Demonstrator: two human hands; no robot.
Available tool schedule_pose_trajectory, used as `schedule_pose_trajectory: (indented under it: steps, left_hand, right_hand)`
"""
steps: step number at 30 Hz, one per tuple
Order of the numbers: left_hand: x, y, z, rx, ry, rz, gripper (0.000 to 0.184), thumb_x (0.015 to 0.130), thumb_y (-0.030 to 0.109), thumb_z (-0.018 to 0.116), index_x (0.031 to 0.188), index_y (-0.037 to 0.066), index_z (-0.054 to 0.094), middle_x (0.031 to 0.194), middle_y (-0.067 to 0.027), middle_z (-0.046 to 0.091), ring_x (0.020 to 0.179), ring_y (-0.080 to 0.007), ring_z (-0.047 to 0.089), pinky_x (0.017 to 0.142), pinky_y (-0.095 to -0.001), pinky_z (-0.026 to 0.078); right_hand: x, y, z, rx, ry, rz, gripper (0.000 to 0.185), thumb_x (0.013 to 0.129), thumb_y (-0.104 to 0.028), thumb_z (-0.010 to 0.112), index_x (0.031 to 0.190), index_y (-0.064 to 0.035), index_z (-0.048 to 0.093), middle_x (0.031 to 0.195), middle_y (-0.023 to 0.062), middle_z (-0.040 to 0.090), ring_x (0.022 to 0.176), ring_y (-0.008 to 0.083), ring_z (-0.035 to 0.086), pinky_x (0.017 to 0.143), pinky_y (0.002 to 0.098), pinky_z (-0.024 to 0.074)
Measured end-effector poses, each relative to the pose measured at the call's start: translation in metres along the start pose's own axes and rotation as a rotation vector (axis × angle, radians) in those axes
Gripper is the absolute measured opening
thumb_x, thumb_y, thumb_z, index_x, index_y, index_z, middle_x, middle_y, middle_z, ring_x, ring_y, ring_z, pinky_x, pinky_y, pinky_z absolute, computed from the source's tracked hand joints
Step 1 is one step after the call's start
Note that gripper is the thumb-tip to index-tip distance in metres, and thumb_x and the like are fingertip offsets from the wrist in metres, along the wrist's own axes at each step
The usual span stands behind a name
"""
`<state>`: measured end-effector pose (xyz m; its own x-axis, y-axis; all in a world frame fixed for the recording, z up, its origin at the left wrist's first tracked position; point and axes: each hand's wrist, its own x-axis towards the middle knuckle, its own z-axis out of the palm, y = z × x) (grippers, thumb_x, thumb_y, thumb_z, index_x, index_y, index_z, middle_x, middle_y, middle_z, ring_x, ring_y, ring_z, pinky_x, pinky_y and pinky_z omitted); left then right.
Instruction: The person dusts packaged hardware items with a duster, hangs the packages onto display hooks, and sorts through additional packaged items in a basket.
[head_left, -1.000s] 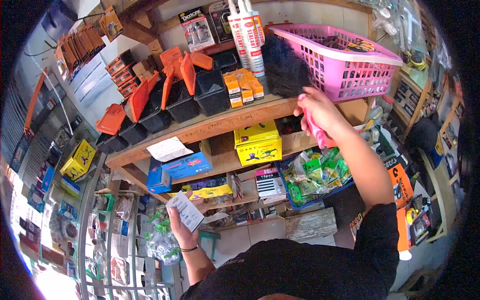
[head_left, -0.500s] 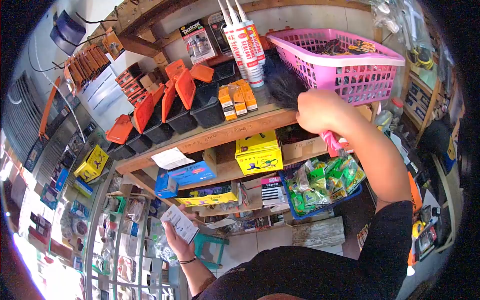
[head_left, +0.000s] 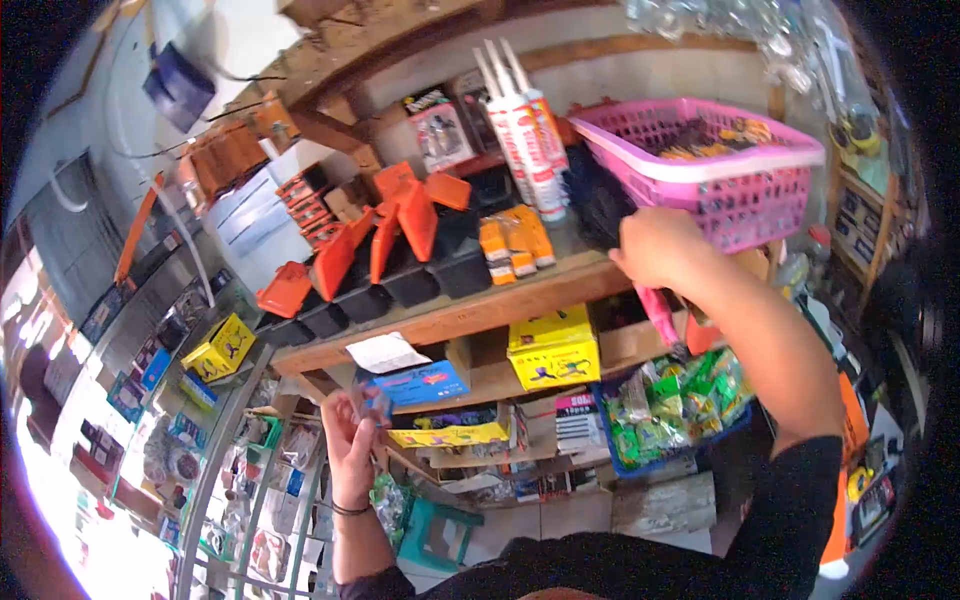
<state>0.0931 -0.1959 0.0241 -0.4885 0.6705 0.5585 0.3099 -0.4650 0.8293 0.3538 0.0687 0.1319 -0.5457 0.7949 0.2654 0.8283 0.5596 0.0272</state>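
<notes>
My right hand (head_left: 660, 245) is closed round the pink handle (head_left: 655, 312) of a duster. The duster's dark, fluffy head (head_left: 598, 205) rests on the top shelf, between the white sealant tubes (head_left: 532, 150) and the pink basket (head_left: 690, 175). Down at the left, my left hand (head_left: 350, 445) grips a small carded pack (head_left: 376, 405), now seen nearly edge-on and blurred. Small orange boxes (head_left: 515, 243) stand beside the tubes on the shelf. Left of them is a row of black bins (head_left: 410, 285) with orange lids (head_left: 335, 262).
Below the top shelf's wooden edge (head_left: 450, 322) sit a yellow box (head_left: 553, 350), a blue box (head_left: 425, 382) and a blue basket of green packets (head_left: 680, 410). A teal stool (head_left: 440, 530) stands on the floor. Glass shelving (head_left: 215, 450) runs along the left.
My view has shifted, so the shelves sit further right and lower. My left hand has turned the pack from face-on to nearly edge-on. The right hand keeps its hold on the duster.
</notes>
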Motion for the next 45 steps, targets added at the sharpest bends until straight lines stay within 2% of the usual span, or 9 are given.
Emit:
schedule_pose_trajectory:
  steps: [5, 10, 12, 22, 24, 26, 27, 30, 45]
  left_hand:
    - [0.058, 0.035, -0.013, 0.228, -0.06, 0.211, 0.05, 0.069, 0.006, 0.062, 0.11, 0.003, 0.033, 0.104, -0.0085, 0.043, 0.092, -0.0147, 0.045, 0.08, -0.0262, 0.038]
    - [0.103, 0.074, -0.032, 0.325, -0.057, 0.438, 0.052, 0.074, 0.012, 0.063, 0.112, 0.001, 0.029, 0.103, -0.0086, 0.042, 0.097, -0.0153, 0.043, 0.085, -0.0279, 0.036]
    - [0.117, 0.079, -0.046, 0.286, -0.091, 0.469, 0.05, 0.077, 0.007, 0.058, 0.115, -0.001, 0.027, 0.106, -0.0103, 0.041, 0.1, -0.0164, 0.043, 0.086, -0.0286, 0.036]
    - [0.199, 0.133, -0.082, 0.33, -0.061, 0.77, 0.047, 0.075, 0.006, 0.057, 0.114, -0.007, 0.034, 0.102, -0.0161, 0.047, 0.095, -0.0191, 0.049, 0.078, -0.0277, 0.042]
    - [0.221, 0.147, -0.079, 0.331, -0.074, 0.716, 0.047, 0.075, 0.009, 0.058, 0.113, -0.007, 0.036, 0.099, -0.0174, 0.049, 0.093, -0.0214, 0.05, 0.079, -0.0295, 0.042]
    - [0.254, 0.154, -0.076, 0.498, 0.091, 1.014, 0.047, 0.073, 0.013, 0.059, 0.11, -0.008, 0.039, 0.098, -0.021, 0.051, 0.092, -0.0283, 0.052, 0.081, -0.0335, 0.041]
    - [0.264, 0.159, -0.074, 0.537, 0.153, 0.997, 0.045, 0.077, 0.015, 0.056, 0.113, -0.007, 0.04, 0.107, -0.0188, 0.05, 0.099, -0.0207, 0.05, 0.083, -0.0277, 0.04]
    - [0.294, 0.175, -0.073, 0.594, 0.317, 1.096, 0.047, 0.078, 0.016, 0.056, 0.114, -0.008, 0.039, 0.109, -0.0189, 0.049, 0.096, -0.0218, 0.051, 0.083, -0.0275, 0.04]
    - [0.315, 0.199, -0.07, 0.612, 0.188, 0.979, 0.046, 0.074, 0.018, 0.054, 0.108, -0.012, 0.045, 0.098, -0.0271, 0.054, 0.092, -0.0335, 0.053, 0.082, -0.0354, 0.042]
  right_hand:
    - [-0.033, -0.033, -0.046, -0.107, 0.472, -0.408, 0.035, 0.075, -0.028, 0.055, 0.1, -0.0032, 0.053, 0.082, 0.0138, 0.058, 0.071, 0.0306, 0.058, 0.062, 0.0412, 0.0464]
    - [-0.069, -0.127, -0.1, 0.061, 0.526, -0.665, 0.04, 0.073, -0.024, 0.057, 0.107, -0.0063, 0.047, 0.083, 0.0111, 0.05, 0.069, 0.029, 0.057, 0.057, 0.037, 0.0476]
    - [-0.062, -0.164, -0.108, -0.031, 0.578, -0.736, 0.052, 0.07, -0.027, 0.062, 0.116, -0.0113, 0.043, 0.103, 0.0105, 0.046, 0.074, 0.027, 0.057, 0.058, 0.0351, 0.048]
    - [-0.008, -0.285, -0.12, -0.049, 0.991, -0.585, 0.071, 0.061, -0.028, 0.07, 0.12, -0.0074, 0.035, 0.119, 0.012, 0.034, 0.089, 0.0293, 0.055, 0.062, 0.0373, 0.049]
    - [0.006, -0.289, -0.127, -0.042, 1.142, -0.63, 0.058, 0.063, -0.026, 0.069, 0.109, -0.0012, 0.044, 0.105, 0.0154, 0.044, 0.082, 0.029, 0.058, 0.062, 0.0345, 0.05]
    - [0.014, -0.294, -0.137, -0.077, 1.105, -0.556, 0.056, 0.064, -0.025, 0.068, 0.109, -0.0021, 0.044, 0.106, 0.0144, 0.044, 0.083, 0.0287, 0.058, 0.064, 0.0356, 0.0497]
    - [0.021, -0.296, -0.14, -0.078, 1.127, -0.519, 0.052, 0.065, -0.022, 0.066, 0.108, -0.0025, 0.045, 0.106, 0.0131, 0.045, 0.083, 0.0279, 0.058, 0.065, 0.0364, 0.0497]
    - [0.043, -0.299, -0.151, -0.202, 1.187, -0.461, 0.044, 0.068, -0.016, 0.06, 0.107, -0.0024, 0.045, 0.104, 0.0125, 0.045, 0.082, 0.0286, 0.058, 0.065, 0.0369, 0.0499]
    - [0.084, -0.316, -0.176, -0.161, 1.234, -0.332, 0.034, 0.071, -0.011, 0.055, 0.101, 0.0003, 0.046, 0.104, 0.0142, 0.047, 0.084, 0.0284, 0.058, 0.067, 0.0378, 0.0494]
